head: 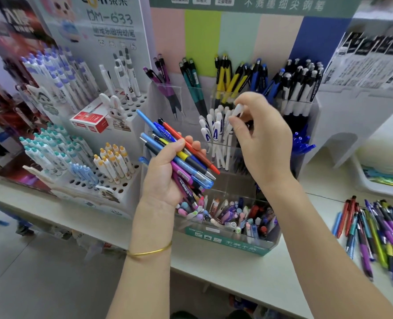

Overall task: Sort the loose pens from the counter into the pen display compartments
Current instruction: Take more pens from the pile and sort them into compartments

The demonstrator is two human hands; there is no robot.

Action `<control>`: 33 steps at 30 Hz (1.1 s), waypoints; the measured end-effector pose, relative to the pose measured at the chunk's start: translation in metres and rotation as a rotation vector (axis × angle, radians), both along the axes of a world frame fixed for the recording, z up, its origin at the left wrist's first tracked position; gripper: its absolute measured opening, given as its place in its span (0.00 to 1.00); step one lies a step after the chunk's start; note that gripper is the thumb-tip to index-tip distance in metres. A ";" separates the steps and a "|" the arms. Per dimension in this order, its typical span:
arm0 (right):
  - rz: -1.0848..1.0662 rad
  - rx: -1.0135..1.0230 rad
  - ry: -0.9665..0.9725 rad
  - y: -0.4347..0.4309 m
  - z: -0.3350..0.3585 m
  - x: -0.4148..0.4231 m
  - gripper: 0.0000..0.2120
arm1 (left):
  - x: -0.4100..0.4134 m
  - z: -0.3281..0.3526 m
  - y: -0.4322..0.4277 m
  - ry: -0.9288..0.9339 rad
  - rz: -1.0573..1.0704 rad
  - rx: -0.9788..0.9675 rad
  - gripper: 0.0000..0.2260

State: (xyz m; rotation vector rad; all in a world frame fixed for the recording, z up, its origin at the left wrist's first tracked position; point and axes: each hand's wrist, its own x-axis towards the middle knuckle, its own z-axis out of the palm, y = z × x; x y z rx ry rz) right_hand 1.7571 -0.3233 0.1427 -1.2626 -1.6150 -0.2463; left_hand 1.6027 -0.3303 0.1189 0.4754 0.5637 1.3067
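Note:
My left hand (165, 173) grips a bundle of mixed pens (179, 153) in blue, red, yellow and purple, held slanted in front of the clear acrylic pen display (227, 246). My right hand (260, 137) pinches the top of a white pen (238, 110) above the display's middle compartment of white pens (216, 132). Back compartments hold purple, teal, yellow, blue and black-and-white pens. A heap of loose pens (375, 233) lies on the counter at the right.
A white stepped pen stand (131, 168) with cartoon pens and a small red box (91, 119) stands to the left. White trays (375, 187) and a rack of packaged items sit at the right. The counter's front edge (214, 270) runs below the display.

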 end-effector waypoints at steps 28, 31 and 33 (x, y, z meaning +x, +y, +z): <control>0.389 -0.812 0.325 -0.004 0.014 -0.053 0.06 | -0.020 -0.020 -0.014 0.231 -0.184 0.170 0.08; 0.449 -0.849 0.451 -0.001 0.008 -0.054 0.05 | -0.026 -0.020 -0.018 0.258 -0.188 0.136 0.13; 0.455 -0.863 0.508 0.001 0.004 -0.054 0.05 | -0.029 -0.019 -0.020 0.276 -0.188 0.128 0.12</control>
